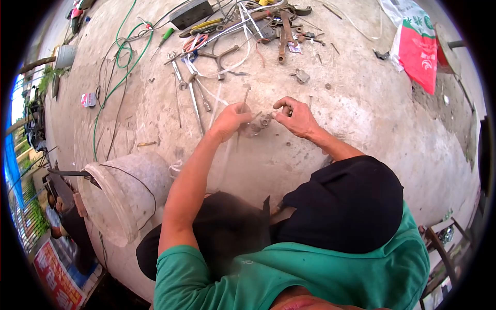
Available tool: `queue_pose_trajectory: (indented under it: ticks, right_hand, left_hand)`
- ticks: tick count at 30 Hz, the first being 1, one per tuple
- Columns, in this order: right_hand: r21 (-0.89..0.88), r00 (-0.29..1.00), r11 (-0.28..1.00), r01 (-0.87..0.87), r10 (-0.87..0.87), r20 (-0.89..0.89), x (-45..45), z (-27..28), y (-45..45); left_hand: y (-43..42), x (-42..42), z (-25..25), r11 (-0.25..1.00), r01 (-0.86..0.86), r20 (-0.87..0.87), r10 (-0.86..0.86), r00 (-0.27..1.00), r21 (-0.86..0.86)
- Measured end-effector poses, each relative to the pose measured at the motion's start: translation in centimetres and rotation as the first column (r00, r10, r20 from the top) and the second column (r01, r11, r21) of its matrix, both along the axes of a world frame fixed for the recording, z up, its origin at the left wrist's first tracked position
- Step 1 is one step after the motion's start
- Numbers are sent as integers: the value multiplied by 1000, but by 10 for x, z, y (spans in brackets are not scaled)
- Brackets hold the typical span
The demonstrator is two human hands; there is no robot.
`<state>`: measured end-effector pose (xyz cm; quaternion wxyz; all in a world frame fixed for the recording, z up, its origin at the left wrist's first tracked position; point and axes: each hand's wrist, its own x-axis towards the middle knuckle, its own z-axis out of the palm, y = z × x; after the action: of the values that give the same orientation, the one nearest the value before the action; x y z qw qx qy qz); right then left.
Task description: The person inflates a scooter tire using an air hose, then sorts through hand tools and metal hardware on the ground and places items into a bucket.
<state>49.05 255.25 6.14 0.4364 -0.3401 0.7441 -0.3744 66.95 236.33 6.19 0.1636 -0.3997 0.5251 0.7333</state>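
Note:
My left hand (231, 122) is closed, its thumb and fingers pinched at the left side of a small, dark metal part (264, 121). A thin rusty rod (246, 94) sticks up past those fingers; whether it is held or lies on the ground behind them, I cannot tell. My right hand (296, 119) has curled fingers, with thumb and fingertips pinched close to the part's right end. What lies between these fingertips is too small to name. Both hands are low over the concrete, in front of my knees.
Wrenches (192, 101), a green-handled screwdriver (166, 35), a rusty T-shaped tool (219, 58) and a black box (191, 13) lie farther out. A white bucket (116, 206) lies tipped at left. Green cord (111, 93) crosses the concrete floor (361, 124). A red-and-white bag (417, 51) is at right.

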Motion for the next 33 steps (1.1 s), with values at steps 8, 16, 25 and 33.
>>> queue_pose_trajectory:
  ticks: [8,16,25,33]
  right_hand:
    - [127,816,924,-362,380,-437,7,-24,0]
    - [170,718,865,-472,489,-496,7,-42,-12]
    - [169,757,881,-441,466,-458,12,-45,-11]
    - [159,889,932,-327,360,-284,8,-38,-3]
  left_hand:
    - [33,34,-25,592,483,231,-451,862,-645]
    - [76,25,-22,513,398,292,-278,915,-761]
    - [82,11,-18,492,422,365,-212,907,-761]
    - [83,17,-26,447,391,287,-284,915,-804]
